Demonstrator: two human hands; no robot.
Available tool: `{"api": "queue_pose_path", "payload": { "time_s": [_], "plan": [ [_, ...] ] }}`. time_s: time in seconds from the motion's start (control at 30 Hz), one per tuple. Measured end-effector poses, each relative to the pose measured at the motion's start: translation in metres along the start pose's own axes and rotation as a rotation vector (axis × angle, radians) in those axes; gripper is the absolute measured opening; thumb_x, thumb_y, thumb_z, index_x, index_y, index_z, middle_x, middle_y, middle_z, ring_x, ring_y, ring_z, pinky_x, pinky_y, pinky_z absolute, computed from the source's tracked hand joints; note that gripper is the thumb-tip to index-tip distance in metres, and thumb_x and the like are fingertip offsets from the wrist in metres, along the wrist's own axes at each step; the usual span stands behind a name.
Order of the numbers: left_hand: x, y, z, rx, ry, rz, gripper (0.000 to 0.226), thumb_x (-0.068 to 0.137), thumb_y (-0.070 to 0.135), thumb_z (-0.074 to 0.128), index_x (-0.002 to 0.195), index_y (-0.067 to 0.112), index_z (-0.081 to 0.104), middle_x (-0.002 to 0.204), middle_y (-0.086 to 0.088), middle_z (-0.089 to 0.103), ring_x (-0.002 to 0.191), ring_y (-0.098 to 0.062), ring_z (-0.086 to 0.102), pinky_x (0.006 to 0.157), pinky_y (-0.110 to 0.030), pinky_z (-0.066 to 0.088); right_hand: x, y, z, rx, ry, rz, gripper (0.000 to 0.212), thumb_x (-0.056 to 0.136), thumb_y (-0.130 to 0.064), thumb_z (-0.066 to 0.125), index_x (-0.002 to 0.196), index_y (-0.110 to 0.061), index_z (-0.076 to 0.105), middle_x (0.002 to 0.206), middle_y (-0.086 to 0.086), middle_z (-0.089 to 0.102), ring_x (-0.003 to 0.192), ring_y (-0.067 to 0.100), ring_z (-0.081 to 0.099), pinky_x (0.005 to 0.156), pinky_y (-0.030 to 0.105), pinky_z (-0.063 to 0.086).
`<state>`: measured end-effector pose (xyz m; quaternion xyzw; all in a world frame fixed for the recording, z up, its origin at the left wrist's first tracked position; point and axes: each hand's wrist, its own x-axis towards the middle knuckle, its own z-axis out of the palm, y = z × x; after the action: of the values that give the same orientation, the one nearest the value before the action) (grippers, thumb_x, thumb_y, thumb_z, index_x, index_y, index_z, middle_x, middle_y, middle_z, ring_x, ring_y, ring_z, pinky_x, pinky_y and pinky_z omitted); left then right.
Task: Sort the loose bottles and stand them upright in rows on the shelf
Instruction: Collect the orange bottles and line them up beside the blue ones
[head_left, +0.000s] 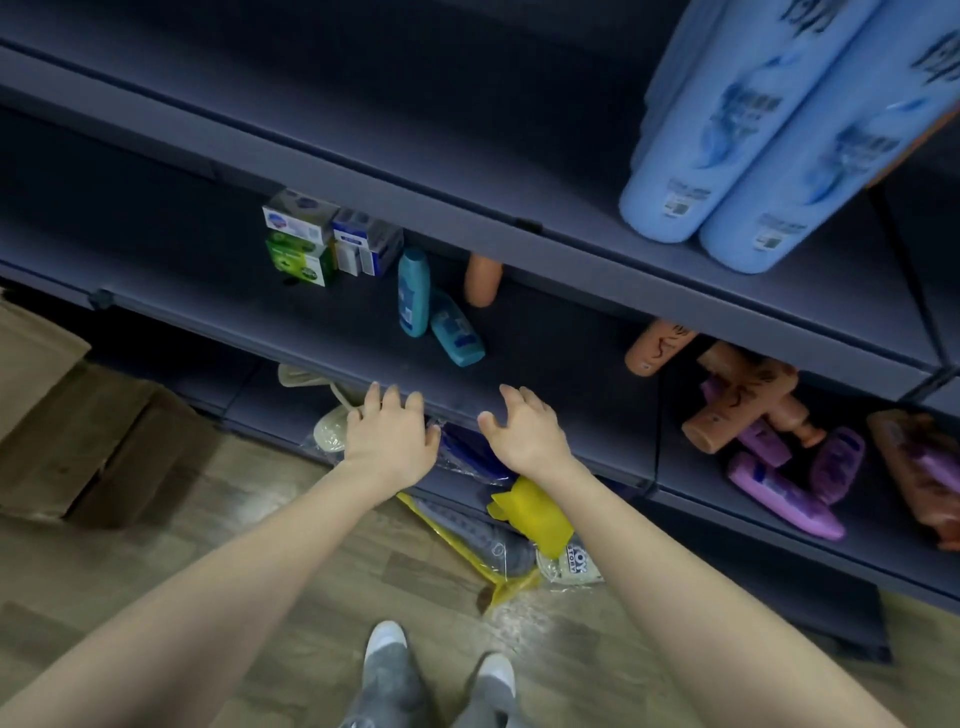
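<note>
Over the front edge of the middle shelf, both hands reach forward side by side. The left hand has its fingers loosely spread and grips nothing; the right hand is likewise wide, fingers slightly bent, with nothing in it. Whether the fingertips touch the shelf lip cannot be told.

Just beyond the hands, two teal bottles are close together on this shelf, one leaning against the other. An orange bottle is behind them, its top hidden by the upper shelf. Left of these sit stacked small cartons. Further right, another orange bottle pokes out from under the upper shelf, and beside it lies a heap of orange and purple bottles, tumbled on their sides across one another.

On the upper shelf, at the right, large light blue bottles are packed close together.

Below the hands, plastic packets and a yellow bag lie at the foot of the shelving. Cardboard boxes sit on the wooden floor to the left, and the person's feet show at the bottom.
</note>
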<state>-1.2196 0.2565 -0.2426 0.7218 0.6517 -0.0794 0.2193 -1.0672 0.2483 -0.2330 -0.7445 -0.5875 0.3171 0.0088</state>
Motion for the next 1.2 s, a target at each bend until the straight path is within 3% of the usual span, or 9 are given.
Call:
{"api": "queue_pose_path", "payload": {
  "time_s": [0.23, 0.43, 0.67, 0.83, 1.07, 1.2],
  "plan": [
    [0.054, -0.016, 0.027, -0.046, -0.009, -0.012, 0.052, 0.097, 0.037, 0.037, 0.141, 0.01, 0.031, 0.15, -0.014, 0.027, 0.144, -0.031, 0.011, 0.112, -0.046, 0.024, 0.059, 0.008, 0.032, 0.029, -0.007, -0.013, 0.056, 0.098, -0.037, 0.04, 0.147, -0.014, 0.028, 0.154, 0.01, 0.026, 0.141, 0.03, 0.021, 0.113, 0.045, 0.025],
    [0.1, -0.023, 0.051, -0.118, 0.09, -0.031, 0.06, 0.098, 0.038, 0.037, 0.148, 0.011, 0.019, 0.154, -0.01, 0.021, 0.145, -0.028, 0.005, 0.114, -0.042, 0.018, 0.108, 0.019, 0.055, 0.023, 0.016, -0.017, 0.056, 0.097, -0.036, 0.043, 0.147, -0.015, 0.028, 0.151, 0.009, 0.031, 0.138, 0.031, 0.028, 0.112, 0.044, 0.027],
    [0.152, -0.025, 0.06, -0.176, 0.241, -0.067, 0.058, 0.095, 0.035, 0.046, 0.142, 0.006, 0.028, 0.147, -0.014, 0.033, 0.142, -0.031, 0.019, 0.109, -0.045, 0.028, 0.161, 0.024, 0.067, 0.022, 0.103, -0.034, 0.058, 0.094, -0.036, 0.046, 0.146, -0.019, 0.026, 0.148, 0.009, 0.036, 0.132, 0.035, 0.037, 0.104, 0.044, 0.038],
    [0.188, -0.025, 0.052, -0.373, 0.282, -0.114, 0.075, 0.092, 0.036, 0.054, 0.149, 0.013, 0.012, 0.151, -0.011, 0.028, 0.139, -0.031, 0.025, 0.104, -0.045, 0.032, 0.192, 0.018, 0.073, 0.108, 0.182, -0.081, 0.057, 0.092, -0.031, 0.052, 0.144, -0.02, 0.03, 0.143, 0.008, 0.039, 0.128, 0.032, 0.039, 0.102, 0.045, 0.04],
    [0.225, -0.026, 0.05, -0.605, 0.379, -0.088, 0.095, 0.082, 0.028, 0.069, 0.15, 0.018, 0.004, 0.145, -0.013, 0.035, 0.13, -0.035, 0.039, 0.095, -0.048, 0.038, 0.217, 0.003, 0.073, 0.068, 0.248, -0.134, 0.057, 0.092, -0.028, 0.056, 0.143, -0.019, 0.032, 0.137, 0.009, 0.043, 0.125, 0.029, 0.041, 0.1, 0.04, 0.041],
    [0.239, -0.029, 0.056, -0.746, 0.476, -0.052, 0.094, 0.072, 0.018, 0.077, 0.145, 0.019, 0.018, 0.137, -0.011, 0.046, 0.122, -0.036, 0.047, 0.088, -0.048, 0.042, 0.224, -0.004, 0.071, 0.068, 0.269, -0.118, 0.059, 0.085, -0.028, 0.066, 0.136, -0.014, 0.038, 0.133, 0.008, 0.047, 0.123, 0.028, 0.045, 0.094, 0.034, 0.044]
  ]
}}
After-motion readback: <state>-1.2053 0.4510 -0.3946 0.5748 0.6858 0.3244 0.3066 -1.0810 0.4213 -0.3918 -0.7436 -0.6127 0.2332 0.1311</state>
